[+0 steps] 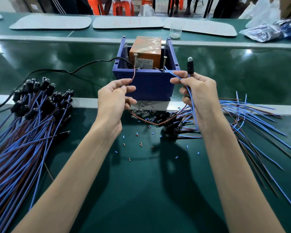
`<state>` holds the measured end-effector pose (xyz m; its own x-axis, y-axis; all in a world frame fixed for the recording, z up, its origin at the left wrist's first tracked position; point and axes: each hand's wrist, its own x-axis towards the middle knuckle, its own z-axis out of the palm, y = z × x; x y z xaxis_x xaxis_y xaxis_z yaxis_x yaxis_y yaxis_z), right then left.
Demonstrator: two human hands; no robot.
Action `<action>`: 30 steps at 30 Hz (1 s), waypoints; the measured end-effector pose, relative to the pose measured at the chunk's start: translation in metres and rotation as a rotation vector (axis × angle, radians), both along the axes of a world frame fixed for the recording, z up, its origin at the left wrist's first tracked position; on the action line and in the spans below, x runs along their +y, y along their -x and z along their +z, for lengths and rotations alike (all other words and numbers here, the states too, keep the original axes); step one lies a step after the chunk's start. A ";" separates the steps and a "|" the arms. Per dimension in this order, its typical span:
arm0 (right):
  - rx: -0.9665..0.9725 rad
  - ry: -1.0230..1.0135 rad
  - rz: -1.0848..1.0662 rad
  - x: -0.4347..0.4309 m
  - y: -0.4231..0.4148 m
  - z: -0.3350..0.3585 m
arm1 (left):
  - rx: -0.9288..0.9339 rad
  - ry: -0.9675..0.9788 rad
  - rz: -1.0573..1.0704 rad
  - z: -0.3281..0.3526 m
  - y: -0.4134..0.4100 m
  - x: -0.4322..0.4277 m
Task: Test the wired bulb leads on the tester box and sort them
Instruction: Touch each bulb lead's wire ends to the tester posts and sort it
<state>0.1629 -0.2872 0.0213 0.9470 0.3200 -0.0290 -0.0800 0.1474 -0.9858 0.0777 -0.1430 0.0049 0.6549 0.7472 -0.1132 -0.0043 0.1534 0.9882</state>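
At the blue bin (149,84) holding the tester box (146,51), left hand (114,96) pinches the brown lead (133,74) up to the left screw (135,60). Right hand (196,95) grips the bulb (190,64) upright and pinches the blue lead (172,74) toward the right screw (164,63), likely to close the circuit. Can't tell if it's lit. Bundled pile (32,115) left, loose pile (242,115) right, probably the sort.

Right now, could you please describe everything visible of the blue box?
The blue box is an open-topped plastic bin upright on the green belt. An orange block wrapped in clear tape sits inside. Two screws stand at its front rim: the brown wire pinched by the left hand reaches one, the blue wire in the right hand the other. A black cable enters its left side.
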 end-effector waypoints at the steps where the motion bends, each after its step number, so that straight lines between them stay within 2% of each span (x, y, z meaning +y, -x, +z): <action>1: 0.002 -0.004 0.000 0.000 0.000 0.000 | -0.001 -0.002 -0.005 0.000 0.000 0.000; 30: -0.004 0.018 0.014 0.002 0.001 0.000 | 0.001 -0.003 -0.033 0.001 0.000 0.000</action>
